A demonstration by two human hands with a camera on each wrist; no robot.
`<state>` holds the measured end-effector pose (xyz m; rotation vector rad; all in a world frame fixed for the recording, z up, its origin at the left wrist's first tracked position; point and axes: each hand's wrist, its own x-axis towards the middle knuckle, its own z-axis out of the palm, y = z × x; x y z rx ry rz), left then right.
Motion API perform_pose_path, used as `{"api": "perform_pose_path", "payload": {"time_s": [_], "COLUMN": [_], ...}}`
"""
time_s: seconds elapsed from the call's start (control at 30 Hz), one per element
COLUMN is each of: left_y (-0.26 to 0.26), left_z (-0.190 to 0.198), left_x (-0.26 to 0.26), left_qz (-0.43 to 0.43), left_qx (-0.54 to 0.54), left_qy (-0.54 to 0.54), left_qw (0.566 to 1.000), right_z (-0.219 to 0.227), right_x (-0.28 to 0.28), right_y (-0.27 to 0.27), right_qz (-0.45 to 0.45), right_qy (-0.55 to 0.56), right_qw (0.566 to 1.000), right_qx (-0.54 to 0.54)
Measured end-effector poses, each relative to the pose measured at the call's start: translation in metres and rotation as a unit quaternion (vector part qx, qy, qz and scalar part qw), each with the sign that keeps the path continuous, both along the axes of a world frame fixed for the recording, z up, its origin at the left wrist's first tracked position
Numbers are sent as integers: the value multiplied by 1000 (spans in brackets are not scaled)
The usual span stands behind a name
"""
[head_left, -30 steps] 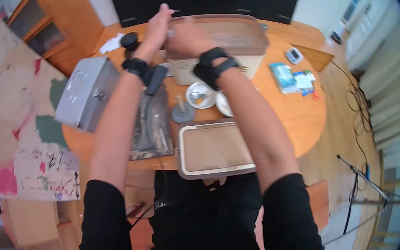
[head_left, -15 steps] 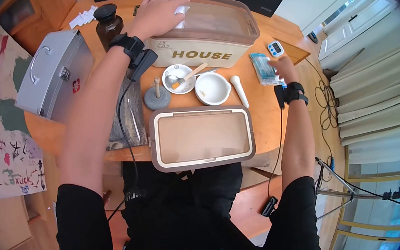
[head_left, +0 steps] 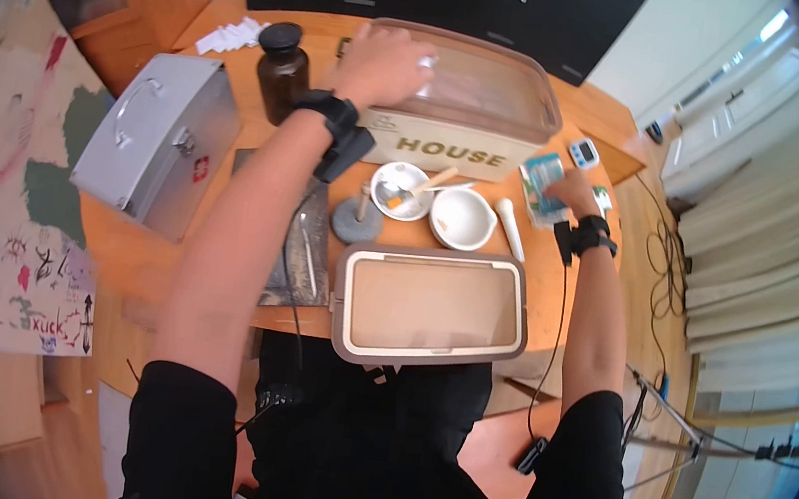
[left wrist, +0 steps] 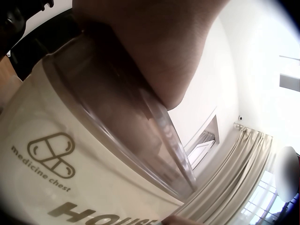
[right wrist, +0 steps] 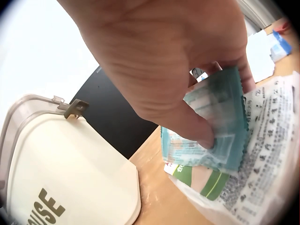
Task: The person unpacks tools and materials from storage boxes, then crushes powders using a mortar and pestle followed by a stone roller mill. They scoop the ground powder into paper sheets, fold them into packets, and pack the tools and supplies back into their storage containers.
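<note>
My left hand (head_left: 380,65) lies over the left end of the brown translucent lid (head_left: 482,84) on the cream HOUSE box (head_left: 443,150), a small white item (head_left: 428,62) held at its fingers. The left wrist view shows that hand (left wrist: 157,42) above the lid, its fingertips hidden. At the right of the table, my right hand (head_left: 575,194) is at a pile of packets. In the right wrist view, its thumb and fingers (right wrist: 204,139) pinch a teal packet (right wrist: 225,117); a white printed packet (right wrist: 269,126) and a green-striped one (right wrist: 213,183) lie beneath.
Near the front edge sits a brown-rimmed lidded container (head_left: 432,306). Two white bowls (head_left: 462,219), a pestle (head_left: 510,228) and a grey stone piece (head_left: 357,222) stand mid-table. A dark bottle (head_left: 282,78) and metal case (head_left: 163,143) are left; a timer (head_left: 584,153) is right.
From beside the left hand over the box, my right hand has moved right to the packets and now pinches a teal one. My left hand has settled on the lid.
</note>
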<state>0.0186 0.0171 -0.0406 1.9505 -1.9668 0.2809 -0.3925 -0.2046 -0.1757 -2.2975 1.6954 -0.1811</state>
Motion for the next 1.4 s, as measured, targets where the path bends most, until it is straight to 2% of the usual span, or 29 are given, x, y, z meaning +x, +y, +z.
{"api": "perform_pose_path", "payload": {"time_s": [0.03,0.13,0.17,0.23,0.27,0.3,0.33,0.37,0.43,0.5,0.53,0.57,0.6,0.63,0.67,0.7,0.73,0.83,0.9,0.93,1.0,1.03,1.1,1.13,1.2,1.23,1.3,1.33,1.4], "left_y": [2,4,4,4,4,4,6,7,4,1,0,0,1,4,7,8,8,9,9,9,8,7,6,5,5,4,2,1,1], "left_z": [0,2,2,1,2,2,2,3,3,0,-1,-1,1,6,7,9,9,10,14,13,11,9,5,5,7,9,11,13,15], "left_x": [0,-4,-3,-3,-4,-2,0,-1,-5,-1,-2,-2,-3,-5,-5,-5,-5,-5,-6,-5,-4,-2,0,0,1,4,6,5,5], "left_qz": [10,2,1,9,10,9,8,7,-6,-16,-22,-18,-12,-14,-14,-16,-18,-30,-42,-48,-53,-55,-56,-57,-60,-84,-109,-99,-89], "left_qx": [-3,-8,-2,4,1,1,8,7,9,-8,-7,-13,-20,-10,-11,-3,7,-3,8,5,4,-9,-22,-31,-39,-19,4,15,25], "left_qy": [-2,29,32,33,33,29,22,22,14,32,25,29,33,39,34,25,17,40,48,53,57,44,33,27,21,41,59,77,93], "left_qw": [1000,1000,999,999,999,1000,1000,1000,1000,999,999,999,999,999,999,1000,1000,999,998,997,997,997,998,998,997,995,992,992,991], "right_z": [10,18,24,47,73,93,133,161,211,226,214,215,195,195,181,174,189,177,157,158,162,164,170,171,170,167,163,167,177], "right_x": [8,7,3,-7,-10,-12,-5,2,49,99,123,154,179,194,208,215,217,221,218,214,209,207,203,201,198,198,200,201,205], "right_y": [16,28,31,29,24,26,39,47,82,96,80,100,85,105,105,101,115,102,76,79,85,87,90,96,112,110,105,104,102], "right_qz": [-28,-46,-42,-44,-91,-22,55,24,86,154,190,194,209,204,209,198,175,130,119,117,66,66,39,39,36,32,89,87,141], "right_qy": [-23,-113,-111,-284,-280,-403,-458,-457,-548,-545,-537,-505,-488,-448,-421,-378,-271,-245,-167,-166,-151,-151,-128,-127,-225,-227,-296,-298,-222], "right_qw": [999,991,991,957,954,904,878,877,825,821,817,835,844,870,883,903,945,961,960,961,977,977,990,990,973,973,950,950,960], "right_qx": [12,59,57,-33,-53,-140,-129,-148,-109,-75,-86,-94,-80,-12,-19,48,57,-3,-188,-187,-137,-136,-38,-38,-26,-26,39,38,94]}}
